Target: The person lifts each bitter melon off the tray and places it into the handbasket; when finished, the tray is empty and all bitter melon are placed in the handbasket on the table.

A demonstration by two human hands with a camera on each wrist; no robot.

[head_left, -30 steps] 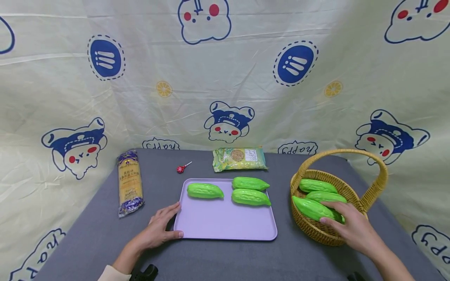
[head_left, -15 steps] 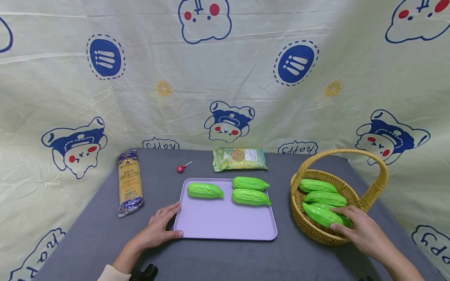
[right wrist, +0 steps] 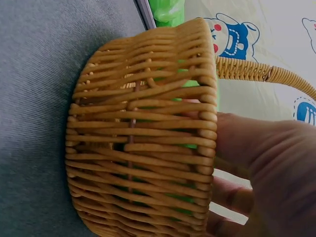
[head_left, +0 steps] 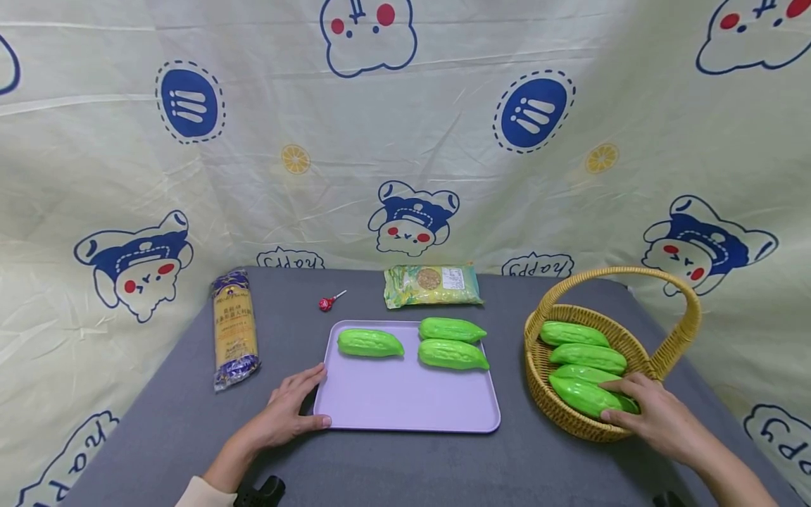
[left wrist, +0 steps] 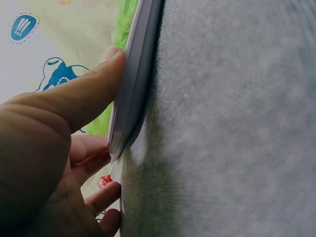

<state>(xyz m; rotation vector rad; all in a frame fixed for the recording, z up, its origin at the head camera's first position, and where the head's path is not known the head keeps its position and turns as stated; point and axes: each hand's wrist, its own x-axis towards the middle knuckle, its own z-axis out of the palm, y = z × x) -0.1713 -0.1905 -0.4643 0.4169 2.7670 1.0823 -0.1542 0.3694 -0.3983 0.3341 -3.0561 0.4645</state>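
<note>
In the head view, my left hand (head_left: pixel 291 408) rests against the left side of a lilac tray (head_left: pixel 405 408), its thumb on the rim by the near corner. Three green bitter melons lie on the tray: one at back left (head_left: pixel 370 343) and two at the right (head_left: pixel 453 354). My right hand (head_left: pixel 659 415) reaches into a wicker basket (head_left: pixel 538 394) and pinches the front bitter melon (head_left: pixel 586 396) between thumb and fingers. Behind it lie more bitter melons (head_left: pixel 589 358). In the right wrist view, the basket wall (right wrist: pixel 143 133) hides most of the fingertips.
A pasta packet (head_left: pixel 234 331) lies at the left. A red lollipop (head_left: pixel 326 304) and a green-yellow food packet (head_left: pixel 433 286) lie behind the tray. The basket's tall arched handle (head_left: pixel 684 324) rises above the right hand. A printed cloth (head_left: pixel 456 218) hangs behind the grey table (head_left: pixel 380 472).
My right hand has moved rightward and slightly nearer inside the basket, taking the front bitter melon with it and uncovering the ones behind. It barely shifts over the last half second. My left hand stays put.
</note>
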